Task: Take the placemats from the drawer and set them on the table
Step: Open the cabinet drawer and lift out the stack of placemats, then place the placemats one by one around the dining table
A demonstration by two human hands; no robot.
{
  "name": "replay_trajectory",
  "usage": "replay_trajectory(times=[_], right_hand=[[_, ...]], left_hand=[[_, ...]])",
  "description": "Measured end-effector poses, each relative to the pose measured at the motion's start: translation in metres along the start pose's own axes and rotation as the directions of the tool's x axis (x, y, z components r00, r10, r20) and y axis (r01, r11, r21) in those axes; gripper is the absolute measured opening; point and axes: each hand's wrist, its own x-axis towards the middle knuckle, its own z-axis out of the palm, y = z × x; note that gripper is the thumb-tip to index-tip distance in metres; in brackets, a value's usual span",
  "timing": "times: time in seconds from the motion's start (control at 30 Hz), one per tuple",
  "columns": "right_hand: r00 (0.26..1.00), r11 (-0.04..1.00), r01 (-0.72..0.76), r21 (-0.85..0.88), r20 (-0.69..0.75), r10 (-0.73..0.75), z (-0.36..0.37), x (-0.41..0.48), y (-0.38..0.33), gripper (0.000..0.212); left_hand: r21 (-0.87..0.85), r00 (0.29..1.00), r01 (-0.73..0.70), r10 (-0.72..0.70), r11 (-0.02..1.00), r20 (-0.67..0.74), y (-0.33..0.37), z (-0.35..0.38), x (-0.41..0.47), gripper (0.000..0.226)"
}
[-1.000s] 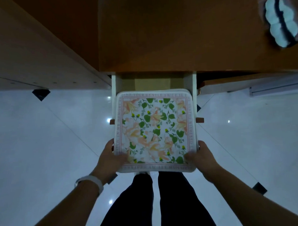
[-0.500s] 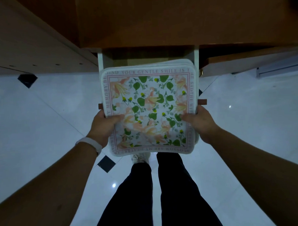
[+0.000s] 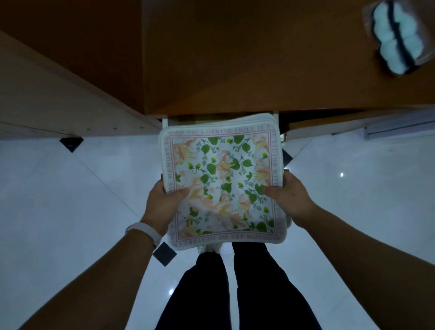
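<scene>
I hold a stack of square placemats [image 3: 221,174], white with a pink border, lettering and a print of green leaves and peach flowers, flat in front of me above the floor. My left hand [image 3: 163,203] grips the stack's left edge, thumb on top. My right hand [image 3: 290,197] grips the right edge the same way. The stack's far edge sits just below the wooden table [image 3: 245,60] front. The white drawer [image 3: 166,122] shows only as a sliver under the table edge, mostly hidden behind the placemats.
A clear bag of white and dark rolled items [image 3: 397,35] lies on the table's far right. A light wooden panel [image 3: 49,96] runs along the left. White tiled floor [image 3: 65,207] with dark diamond insets lies below; my legs [image 3: 231,295] stand under the stack.
The placemat stack has come up out of the drawer and closer to me; both hands slid from its near corners to its side edges. The view has shifted back up over the table.
</scene>
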Motion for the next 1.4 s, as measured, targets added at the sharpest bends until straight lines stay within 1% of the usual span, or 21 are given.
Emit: replay_trajectory(times=[0.13, 0.27, 0.47, 0.6, 0.8, 0.93, 1.13, 1.2, 1.33, 1.4], right_hand=[[0.998, 0.999, 0.039, -0.036, -0.051, -0.041, -0.014, -0.032, -0.027, 0.03], [0.988, 0.995, 0.086, -0.043, -0.129, -0.091, -0.026, -0.076, -0.054, 0.03], [0.96, 0.994, 0.102, -0.03, -0.258, -0.106, -0.028, -0.162, -0.077, 0.03], [0.923, 0.992, 0.122, 0.038, -0.372, -0.1, -0.017, -0.22, -0.081, 0.028], [0.842, 0.978, 0.168, 0.125, -0.534, -0.077, -0.014, -0.289, -0.07, 0.03], [0.792, 0.96, 0.203, 0.191, -0.608, -0.046, -0.026, -0.33, -0.051, 0.03], [0.688, 0.92, 0.251, 0.3, -0.724, 0.048, -0.057, -0.399, 0.002, 0.028], [0.655, 0.897, 0.27, 0.349, -0.749, 0.095, -0.068, -0.424, 0.03, 0.028], [0.593, 0.836, 0.326, 0.441, -0.784, 0.183, -0.087, -0.481, 0.1, 0.03], [0.556, 0.807, 0.344, 0.48, -0.797, 0.237, -0.098, -0.512, 0.142, 0.032]], left_hand=[[0.012, 0.998, -0.046, 0.046, 0.999, 0.038, 0.033, -0.006, -0.026, 0.03], [-0.005, 0.991, -0.105, 0.105, 0.994, 0.087, 0.066, -0.013, -0.054, 0.031], [-0.013, 0.952, -0.206, 0.203, 0.979, 0.229, 0.107, -0.037, -0.104, 0.028], [-0.009, 0.922, -0.246, 0.237, 0.969, 0.308, 0.129, -0.053, -0.139, 0.029], [0.048, 0.851, -0.362, 0.309, 0.931, 0.425, 0.159, -0.055, -0.184, 0.029], [0.064, 0.798, -0.404, 0.318, 0.912, 0.512, 0.168, -0.037, -0.219, 0.031], [0.112, 0.708, -0.466, 0.294, 0.878, 0.642, 0.161, 0.013, -0.282, 0.028], [0.14, 0.673, -0.484, 0.265, 0.864, 0.69, 0.154, 0.037, -0.309, 0.029], [0.192, 0.579, -0.524, 0.181, 0.83, 0.795, 0.124, 0.093, -0.372, 0.032], [0.206, 0.525, -0.573, 0.163, 0.793, 0.835, 0.099, 0.123, -0.407, 0.029]])
